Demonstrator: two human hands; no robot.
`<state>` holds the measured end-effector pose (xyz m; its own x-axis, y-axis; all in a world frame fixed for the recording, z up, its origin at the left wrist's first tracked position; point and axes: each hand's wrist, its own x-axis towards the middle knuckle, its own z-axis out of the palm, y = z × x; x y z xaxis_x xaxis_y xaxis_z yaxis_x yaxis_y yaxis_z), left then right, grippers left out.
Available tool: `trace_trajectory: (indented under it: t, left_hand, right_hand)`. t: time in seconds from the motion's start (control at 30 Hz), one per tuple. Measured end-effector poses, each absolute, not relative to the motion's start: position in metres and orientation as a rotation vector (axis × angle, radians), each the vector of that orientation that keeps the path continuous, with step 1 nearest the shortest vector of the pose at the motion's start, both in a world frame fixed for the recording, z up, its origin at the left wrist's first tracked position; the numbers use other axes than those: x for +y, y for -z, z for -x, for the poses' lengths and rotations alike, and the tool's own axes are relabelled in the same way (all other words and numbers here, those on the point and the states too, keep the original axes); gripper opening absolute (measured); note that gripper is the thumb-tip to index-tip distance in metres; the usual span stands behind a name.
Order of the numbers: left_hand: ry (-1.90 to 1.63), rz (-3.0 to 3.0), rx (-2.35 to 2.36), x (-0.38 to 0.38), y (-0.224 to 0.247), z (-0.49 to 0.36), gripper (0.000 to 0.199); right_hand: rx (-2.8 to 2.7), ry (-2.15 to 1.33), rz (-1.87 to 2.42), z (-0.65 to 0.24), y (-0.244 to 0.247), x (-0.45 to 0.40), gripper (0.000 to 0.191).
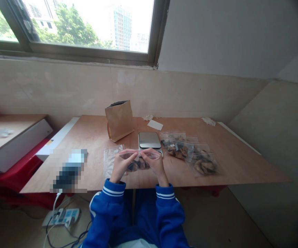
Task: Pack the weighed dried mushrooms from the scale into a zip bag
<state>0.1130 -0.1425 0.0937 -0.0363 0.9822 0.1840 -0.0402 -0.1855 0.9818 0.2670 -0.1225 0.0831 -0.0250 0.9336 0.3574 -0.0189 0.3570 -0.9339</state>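
Between my two hands is a clear zip bag [138,166] with a pink seal, holding dark brown dried pieces that look like mushrooms. My left hand [121,164] pinches the bag's top edge near the middle. From the other side my right hand [154,162] grips the same edge, its thumb close to the left thumb. Just beyond the hands sits a small kitchen scale [149,140] with a silver plate, its front partly hidden. Flat clear bags [108,162] lie beside my left hand. Several filled zip bags [178,150] lie to the right of the scale.
An open brown paper bag [119,120] stands behind, left of the scale. A white card [155,124] and crumpled white tissue [208,121] lie toward the table's back. A blurred phone-like object [70,170] with a cable is at left; a power strip [62,217] is on the floor.
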Motion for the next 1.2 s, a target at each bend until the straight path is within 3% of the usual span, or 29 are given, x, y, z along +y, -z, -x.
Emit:
trace_trajectory:
  t: [0.47,0.9,1.03,1.2]
  left_hand:
    - [-1.469,-1.425,1.141,-0.145,-0.096,-0.118,0.024]
    - [-1.567,-1.326,1.261,-0.145,-0.094,-0.117,0.02]
    - [-1.591,-1.268,1.32,-0.143,-0.092,-0.113,0.025]
    - [-1.591,-1.236,1.321,-0.141,-0.088,-0.113,0.035]
  right_hand:
    - [-1.341,-1.077,0.923,-0.261,-0.081,-0.122,0.029]
    - [-1.254,-0.892,0.97,-0.251,-0.082,-0.123,0.014]
    - [-1.277,-1.005,0.958,-0.254,-0.077,-0.12,0.027]
    - [-1.301,-0.849,0.991,-0.257,-0.078,-0.12,0.039]
